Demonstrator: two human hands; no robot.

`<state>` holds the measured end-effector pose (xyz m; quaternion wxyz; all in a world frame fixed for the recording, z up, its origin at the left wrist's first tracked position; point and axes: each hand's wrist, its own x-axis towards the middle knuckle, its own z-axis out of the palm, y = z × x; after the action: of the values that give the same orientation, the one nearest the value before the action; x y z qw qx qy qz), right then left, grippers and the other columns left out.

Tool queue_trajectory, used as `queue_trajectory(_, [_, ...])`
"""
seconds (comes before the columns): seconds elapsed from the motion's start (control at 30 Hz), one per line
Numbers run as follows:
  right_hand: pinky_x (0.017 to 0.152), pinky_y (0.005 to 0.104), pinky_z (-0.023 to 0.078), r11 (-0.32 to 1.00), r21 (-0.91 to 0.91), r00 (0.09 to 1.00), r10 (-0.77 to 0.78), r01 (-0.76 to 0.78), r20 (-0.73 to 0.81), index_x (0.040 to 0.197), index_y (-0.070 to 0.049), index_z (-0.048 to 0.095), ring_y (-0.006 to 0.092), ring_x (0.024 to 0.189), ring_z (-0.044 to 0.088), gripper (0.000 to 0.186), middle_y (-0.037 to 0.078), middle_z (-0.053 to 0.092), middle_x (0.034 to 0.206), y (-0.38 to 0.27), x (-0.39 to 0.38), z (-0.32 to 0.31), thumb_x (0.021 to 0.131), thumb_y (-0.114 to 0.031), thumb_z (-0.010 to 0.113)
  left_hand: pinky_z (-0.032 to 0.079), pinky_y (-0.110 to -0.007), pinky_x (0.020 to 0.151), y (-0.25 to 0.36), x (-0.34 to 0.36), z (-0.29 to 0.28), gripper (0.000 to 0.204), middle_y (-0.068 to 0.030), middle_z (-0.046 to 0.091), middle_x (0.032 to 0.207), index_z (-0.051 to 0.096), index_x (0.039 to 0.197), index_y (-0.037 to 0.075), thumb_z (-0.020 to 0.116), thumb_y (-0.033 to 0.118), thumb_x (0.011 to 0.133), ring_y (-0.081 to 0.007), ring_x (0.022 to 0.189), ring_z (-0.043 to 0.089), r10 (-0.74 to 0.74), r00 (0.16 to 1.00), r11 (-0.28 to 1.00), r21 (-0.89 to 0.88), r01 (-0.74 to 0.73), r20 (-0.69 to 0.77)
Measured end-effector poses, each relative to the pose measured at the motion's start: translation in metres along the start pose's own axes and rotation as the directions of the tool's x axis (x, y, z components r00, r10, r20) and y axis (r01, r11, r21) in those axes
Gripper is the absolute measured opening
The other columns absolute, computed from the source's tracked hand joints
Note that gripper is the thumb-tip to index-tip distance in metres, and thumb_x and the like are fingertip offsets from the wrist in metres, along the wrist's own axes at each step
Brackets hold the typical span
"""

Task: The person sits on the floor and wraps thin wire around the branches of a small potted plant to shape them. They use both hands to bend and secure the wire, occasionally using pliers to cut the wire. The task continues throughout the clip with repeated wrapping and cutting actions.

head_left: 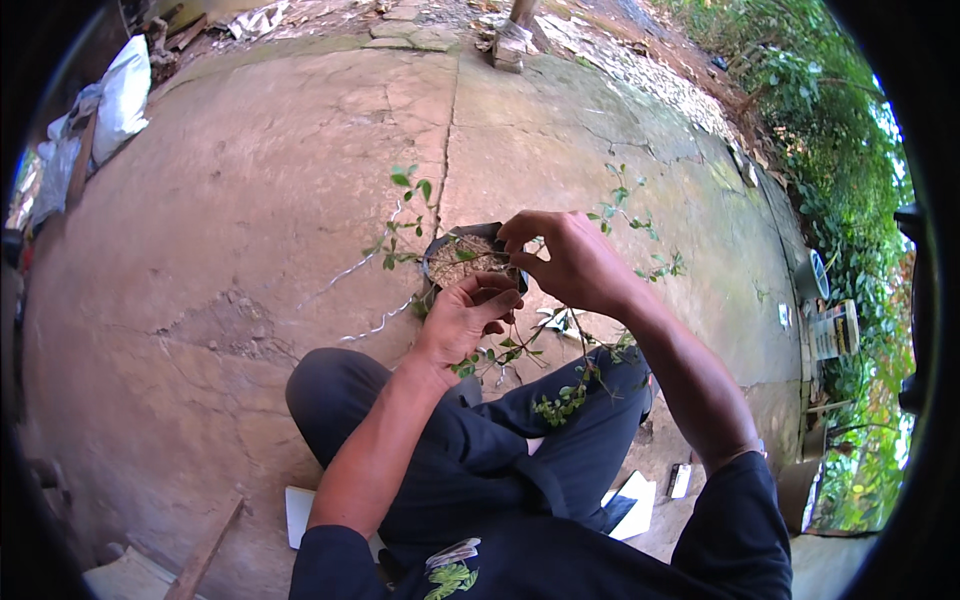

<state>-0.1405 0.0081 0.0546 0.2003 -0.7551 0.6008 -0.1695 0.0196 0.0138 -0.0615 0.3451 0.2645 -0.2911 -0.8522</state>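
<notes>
A small plant with thin, leafy branches [562,402] grows in a black pot [478,229] filled with light brown soil [447,264]. The pot stands on the ground just beyond my crossed legs. At its near right side, my left hand [474,316] is closed in a pinch among the stems. My right hand [572,262] curls over the pot's right rim, fingers bent and thumb close to them. What either hand grips, perhaps a stem or wire, is too small to make out. Branches spread left, right and toward my lap. One silvery wavy wire [378,327] extends left from the pot.
Cracked concrete [250,200] surrounds me. A white sack [122,100] leans at the far left. Along the right edge are a bluish bucket [813,275], a pale labelled bucket [836,329] and green bushes [830,140]. A wooden stick [208,552] lies at lower left.
</notes>
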Motion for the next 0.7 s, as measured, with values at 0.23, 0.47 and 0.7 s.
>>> queue_trajectory(0.23, [0.081, 0.036, 0.053, 0.987, 0.148, 0.998, 0.062, -0.065, 0.026, 0.103, -0.001, 0.068, 0.0279, 0.092, 0.07, 0.024, 0.015, 0.072, 0.095, 0.017, 0.0, 0.0, 0.08, -0.007, 0.066, 0.044, -0.023, 0.061, 0.002, -0.012, 0.008, 0.019, -0.0049, 0.068, 0.083, 0.063, 0.101, 0.003, 0.07, 0.015, 0.088, -0.0109, 0.07, 0.062, 0.285, 0.95, 0.847, 0.497, -0.188, -0.126])
queue_trajectory(0.47, [0.082, 0.035, 0.052, 0.966, 0.222, 0.99, 0.12, -0.135, 0.079, 0.11, 0.001, 0.065, 0.0232, 0.093, 0.069, 0.029, 0.014, 0.072, 0.099, 0.025, -0.01, -0.009, 0.081, -0.006, 0.068, 0.045, -0.038, 0.08, 0.018, -0.022, 0.02, 0.025, -0.0086, 0.066, 0.103, 0.065, 0.106, 0.004, 0.067, 0.009, 0.082, -0.0279, 0.088, 0.061, 0.786, 0.518, -0.272, 0.941, -0.204, 0.339])
queue_trajectory(0.7, [0.076, 0.0327, 0.051, 0.969, 0.24, 0.997, 0.048, -0.061, 0.06, 0.11, -0.001, 0.064, 0.0187, 0.086, 0.068, 0.027, 0.012, 0.072, 0.096, 0.027, -0.019, -0.005, 0.084, -0.007, 0.067, 0.042, -0.037, 0.074, 0.023, -0.029, 0.024, 0.019, -0.0076, 0.064, 0.092, 0.071, 0.099, 0.006, 0.067, 0.011, 0.082, -0.0252, 0.082, 0.06, 0.657, 0.683, -0.412, 0.91, -0.03, 0.32])
